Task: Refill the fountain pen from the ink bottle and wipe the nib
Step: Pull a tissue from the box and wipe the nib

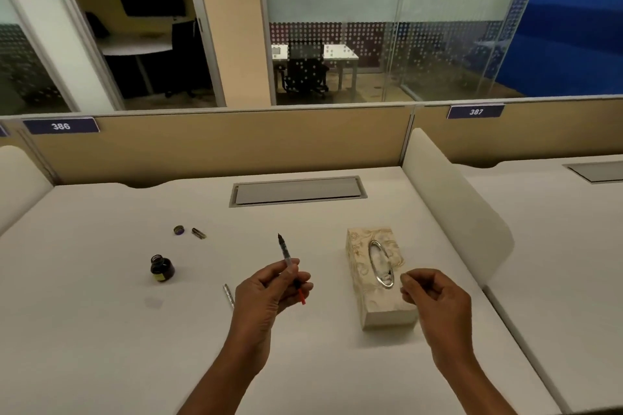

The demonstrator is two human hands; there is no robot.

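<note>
Left hand (267, 293) gripped the slim clear-and-black fountain pen (285, 254), nib up; right hand (435, 296), fingers curled on nothing, hovered beside the cream patterned tissue box (358, 254)

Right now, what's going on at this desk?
A person's left hand holds the fountain pen nib up. The right hand, fingers curled and apparently empty, hovers by the tissue box. The ink bottle stands open on the desk, its cap lying behind it. No tissue is in hand yet.
</note>
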